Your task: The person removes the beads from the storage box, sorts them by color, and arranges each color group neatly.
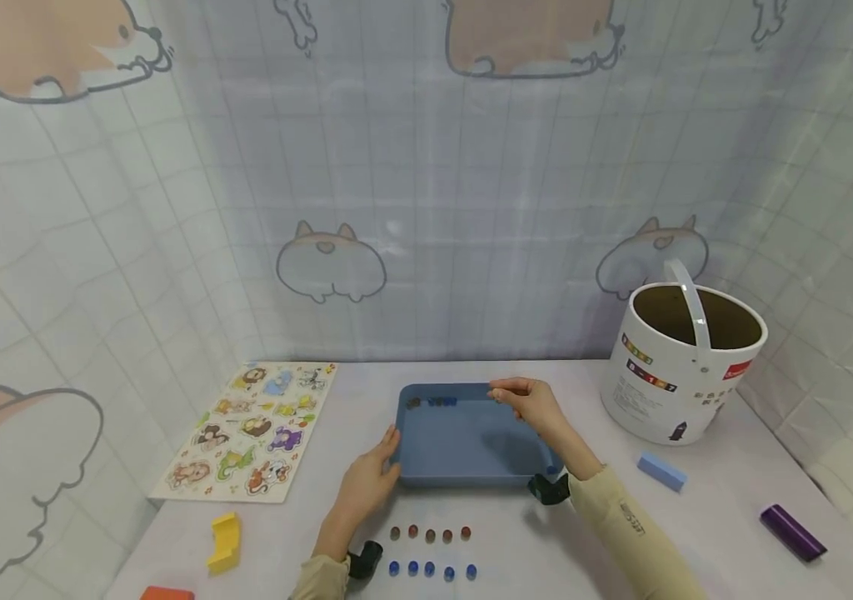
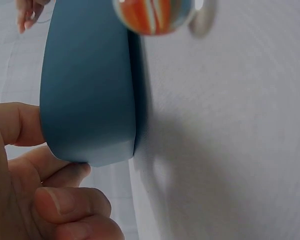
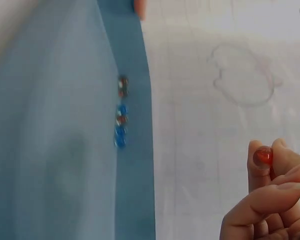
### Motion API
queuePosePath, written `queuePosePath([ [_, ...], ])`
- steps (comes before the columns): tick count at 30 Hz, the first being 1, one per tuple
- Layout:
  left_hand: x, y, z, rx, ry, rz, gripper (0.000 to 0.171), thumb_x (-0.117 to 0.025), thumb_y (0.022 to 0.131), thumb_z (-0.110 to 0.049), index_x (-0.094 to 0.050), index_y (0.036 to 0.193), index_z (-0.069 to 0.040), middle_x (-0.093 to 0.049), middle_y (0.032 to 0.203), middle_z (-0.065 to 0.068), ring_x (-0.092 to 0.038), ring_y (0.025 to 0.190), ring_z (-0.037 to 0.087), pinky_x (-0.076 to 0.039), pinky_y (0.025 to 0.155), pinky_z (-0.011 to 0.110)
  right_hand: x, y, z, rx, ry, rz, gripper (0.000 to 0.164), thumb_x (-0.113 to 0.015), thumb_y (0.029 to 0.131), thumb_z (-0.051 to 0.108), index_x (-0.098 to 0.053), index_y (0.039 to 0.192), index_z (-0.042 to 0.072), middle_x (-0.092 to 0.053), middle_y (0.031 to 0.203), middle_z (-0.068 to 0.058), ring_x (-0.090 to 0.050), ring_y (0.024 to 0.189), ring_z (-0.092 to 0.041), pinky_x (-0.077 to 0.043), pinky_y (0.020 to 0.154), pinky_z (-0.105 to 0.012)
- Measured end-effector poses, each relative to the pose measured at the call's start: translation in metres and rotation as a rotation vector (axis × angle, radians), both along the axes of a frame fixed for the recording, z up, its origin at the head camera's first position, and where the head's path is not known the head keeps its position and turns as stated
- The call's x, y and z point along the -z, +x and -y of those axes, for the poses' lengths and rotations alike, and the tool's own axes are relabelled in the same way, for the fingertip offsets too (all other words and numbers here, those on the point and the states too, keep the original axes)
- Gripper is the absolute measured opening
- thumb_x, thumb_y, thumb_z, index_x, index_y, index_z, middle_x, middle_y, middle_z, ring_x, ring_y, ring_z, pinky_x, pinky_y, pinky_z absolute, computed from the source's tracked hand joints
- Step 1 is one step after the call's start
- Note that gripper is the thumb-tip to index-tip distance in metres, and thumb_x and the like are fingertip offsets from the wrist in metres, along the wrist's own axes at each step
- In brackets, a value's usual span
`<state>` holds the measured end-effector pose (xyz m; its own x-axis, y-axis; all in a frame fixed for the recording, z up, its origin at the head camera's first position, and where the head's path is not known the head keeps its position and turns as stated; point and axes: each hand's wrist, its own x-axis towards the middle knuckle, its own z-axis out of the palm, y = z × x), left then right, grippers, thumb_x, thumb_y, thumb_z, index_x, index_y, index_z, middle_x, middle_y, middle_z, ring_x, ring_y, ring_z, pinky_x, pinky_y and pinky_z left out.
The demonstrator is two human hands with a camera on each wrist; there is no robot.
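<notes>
My left hand (image 1: 368,483) grips the front left corner of a shallow blue tray (image 1: 471,437), thumb over the rim and fingers against the side. Between thumb and forefinger, my right hand (image 1: 535,406) pinches a red marble (image 3: 263,157) above the tray's back right part. Inside, several marbles (image 1: 443,402), blue and brownish, lie along the back wall, with one brownish marble (image 1: 414,403) a little left of them. A blue marble (image 1: 552,469) sits in the front right corner. Before the tray are a row of reddish marbles (image 1: 430,536) and a row of blue marbles (image 1: 430,569).
A white bucket (image 1: 651,392) with a handle stands at back right, a light blue block (image 1: 662,472) before it. Further right lies a purple block (image 1: 792,533). On the left are an animal puzzle board (image 1: 246,433), a yellow block (image 1: 225,542) and an orange block (image 1: 167,593).
</notes>
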<state>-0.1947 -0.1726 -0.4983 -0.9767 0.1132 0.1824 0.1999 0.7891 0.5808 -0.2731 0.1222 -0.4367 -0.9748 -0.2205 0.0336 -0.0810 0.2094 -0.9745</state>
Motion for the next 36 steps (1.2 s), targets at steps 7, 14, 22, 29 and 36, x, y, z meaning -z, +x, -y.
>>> queuePosePath([
  [7,-0.001,-0.001,0.001,-0.004,0.015,0.013,0.055,-0.057,0.090,-0.015,-0.046,0.142,-0.003,-0.040,0.152,0.008,-0.048,0.133,0.034,-0.045,0.103,0.052,0.010,0.042,0.003,-0.120,0.020,0.001,0.032,-0.066,0.091,0.021,-0.069,0.116,0.001,-0.072,0.111,-0.020,-0.038,0.050,-0.006,-0.032,0.047,-0.021],
  [14,-0.001,-0.001,0.001,-0.014,0.001,0.018,0.055,-0.058,0.090,-0.016,-0.046,0.143,-0.004,-0.040,0.152,0.007,-0.049,0.132,0.034,-0.045,0.103,0.052,0.023,0.076,0.003,-0.220,-0.014,0.069,0.037,-0.067,0.090,0.023,-0.067,0.115,-0.004,-0.075,0.104,-0.012,-0.039,0.051,-0.004,-0.033,0.047,-0.018],
  [22,-0.003,-0.001,0.000,-0.014,0.008,0.024,0.055,-0.056,0.091,-0.017,-0.045,0.143,-0.004,-0.039,0.153,0.007,-0.047,0.134,0.034,-0.043,0.106,0.052,0.057,0.099,0.005,-0.345,-0.024,0.161,0.036,-0.068,0.090,0.019,-0.067,0.113,-0.008,-0.076,0.096,-0.010,-0.039,0.051,-0.002,-0.033,0.045,-0.016],
  [29,-0.001,-0.003,0.000,-0.015,-0.006,0.015,0.055,-0.056,0.090,-0.017,-0.046,0.143,-0.004,-0.040,0.153,0.007,-0.048,0.133,0.034,-0.044,0.104,0.052,0.079,0.103,0.009,-0.319,0.007,0.158,0.029,-0.070,0.087,0.018,-0.071,0.106,-0.004,-0.073,0.081,-0.001,-0.041,0.049,-0.001,-0.034,0.044,-0.015],
  [36,-0.002,-0.003,-0.001,-0.020,0.013,0.036,0.056,-0.056,0.091,-0.018,-0.045,0.144,-0.005,-0.039,0.153,0.006,-0.047,0.134,0.034,-0.044,0.104,0.052,0.084,0.110,0.019,-0.294,0.129,0.041,0.016,-0.072,0.085,0.017,-0.076,0.097,0.007,-0.075,0.092,-0.008,-0.053,0.059,0.001,-0.041,0.049,-0.015],
])
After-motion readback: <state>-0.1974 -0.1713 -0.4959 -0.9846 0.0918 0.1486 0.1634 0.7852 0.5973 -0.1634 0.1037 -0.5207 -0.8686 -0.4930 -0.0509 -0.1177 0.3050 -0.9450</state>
